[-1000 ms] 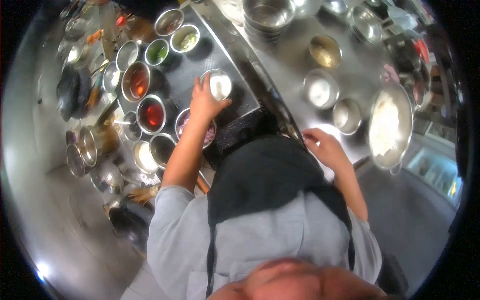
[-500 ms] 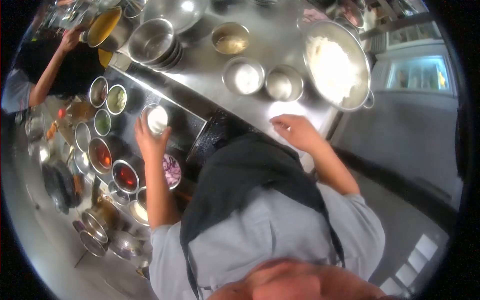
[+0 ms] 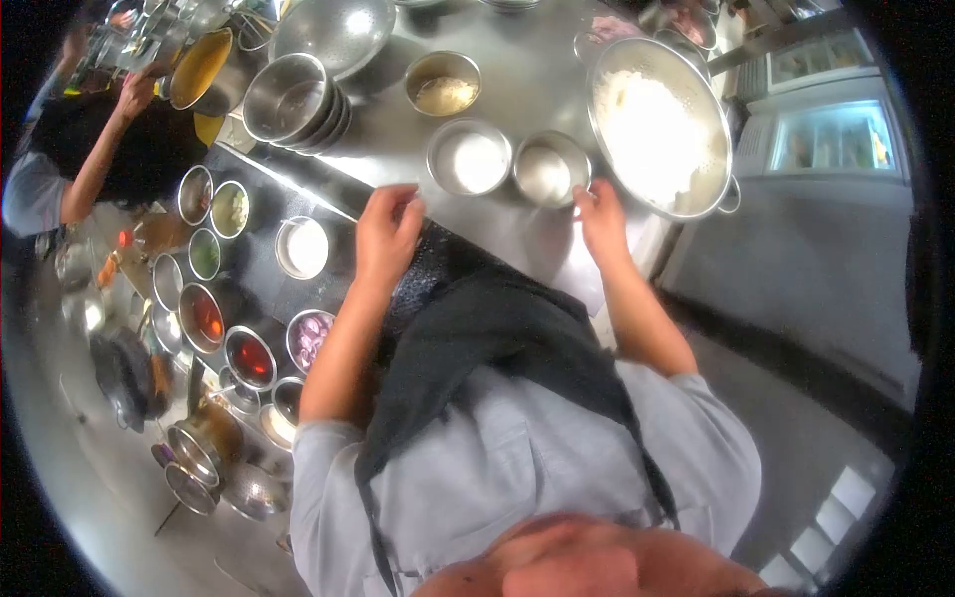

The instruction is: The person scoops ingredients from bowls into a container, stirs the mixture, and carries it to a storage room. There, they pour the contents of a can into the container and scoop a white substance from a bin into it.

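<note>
My left hand [image 3: 389, 235] is over the counter edge, fingers apart and holding nothing, between a small bowl of white contents [image 3: 301, 248] and the metal bowls. My right hand [image 3: 601, 221] has its fingertips at the near right rim of a metal bowl with pale contents [image 3: 552, 169]; whether it grips the rim cannot be made out. Left of that bowl stands another bowl with white contents [image 3: 470, 157]. Behind them is a bowl with a yellowish food [image 3: 444, 84]. A large colander-like bowl [image 3: 721, 149] heaped with white food stands to the right.
Stacked metal bowls [image 3: 288, 98] stand at the back left. Small containers, including red sauce [image 3: 251, 358] and chopped purple onion [image 3: 312, 335], line the left side. Another person's arm [image 3: 95, 171] holds a pot [image 3: 204, 70]. A fridge [image 3: 834, 139] is at the right.
My left hand has let go of the small white-filled bowl and moved right. My right hand has moved up to the rim of the metal bowl.
</note>
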The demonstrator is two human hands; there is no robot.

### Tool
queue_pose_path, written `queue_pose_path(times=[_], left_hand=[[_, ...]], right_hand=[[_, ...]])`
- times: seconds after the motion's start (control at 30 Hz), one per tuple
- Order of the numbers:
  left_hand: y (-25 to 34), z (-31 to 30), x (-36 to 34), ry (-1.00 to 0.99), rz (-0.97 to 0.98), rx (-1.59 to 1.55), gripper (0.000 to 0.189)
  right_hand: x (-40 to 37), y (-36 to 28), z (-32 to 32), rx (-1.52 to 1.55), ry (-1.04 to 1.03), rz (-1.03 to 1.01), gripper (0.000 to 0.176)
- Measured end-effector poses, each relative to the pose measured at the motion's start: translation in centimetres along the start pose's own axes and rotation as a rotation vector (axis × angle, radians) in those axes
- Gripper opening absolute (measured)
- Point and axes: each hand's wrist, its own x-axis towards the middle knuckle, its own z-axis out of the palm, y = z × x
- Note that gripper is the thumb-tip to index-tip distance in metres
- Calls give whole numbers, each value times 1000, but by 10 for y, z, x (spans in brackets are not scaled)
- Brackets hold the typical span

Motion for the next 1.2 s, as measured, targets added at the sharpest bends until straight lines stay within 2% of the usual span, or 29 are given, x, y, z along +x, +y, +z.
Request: queue_pose_path(times=[0.07, 0.13, 0.23, 0.3, 0.33, 0.43, 0.6, 0.73, 0.87, 0.93, 1.0, 1.07, 1.1, 1.17, 1.2], left_hand=[[3, 13, 12, -7, 24, -19, 27], [6, 23, 21, 41, -41, -40, 33], [7, 22, 32, 95, -100, 26, 38], [2, 18, 41, 143, -116, 121, 37], [2, 17, 43, 147, -119, 122, 37], [6, 8, 49, 197, -265, 46, 33], [3, 1, 48, 215, -248, 21, 34], [-16, -2, 44, 241, -219, -21, 34], [-28, -7, 12, 279, -177, -89, 30], [-14, -10, -17, 188, -259, -152, 26], [-26, -6, -49, 92, -271, -339, 22], [-20, -10, -76, -151, -323, -275, 30], [-18, -15, -82, -158, -322, -277, 30], [-16, -28, -90, -555, -355, -460, 40], [-15, -31, -97, -559, -352, -460, 40]], right_hand=[[7, 3, 9, -23, 18, -70, 45], [13, 3, 12, -49, 42, -136, 44], [14, -17, 15, 86, -83, -127, 42], [23, -24, 19, -110, -59, -234, 42], [31, -27, 22, -112, -63, -236, 42], [54, -38, 34, -264, -79, -330, 42], [84, -56, 52, -228, -54, -519, 40], [87, -67, 55, -297, -18, -556, 39], [70, -64, 48, -214, 79, -724, 29], [61, -62, 40, -197, 110, -789, 26], [53, -61, 32, -223, 110, -821, 22], [48, -60, 28, -198, 107, -785, 21], [46, -60, 26, -173, 105, -750, 20], [44, -58, 25, -140, 93, -752, 20], [43, -58, 26, -103, 72, -760, 20]])
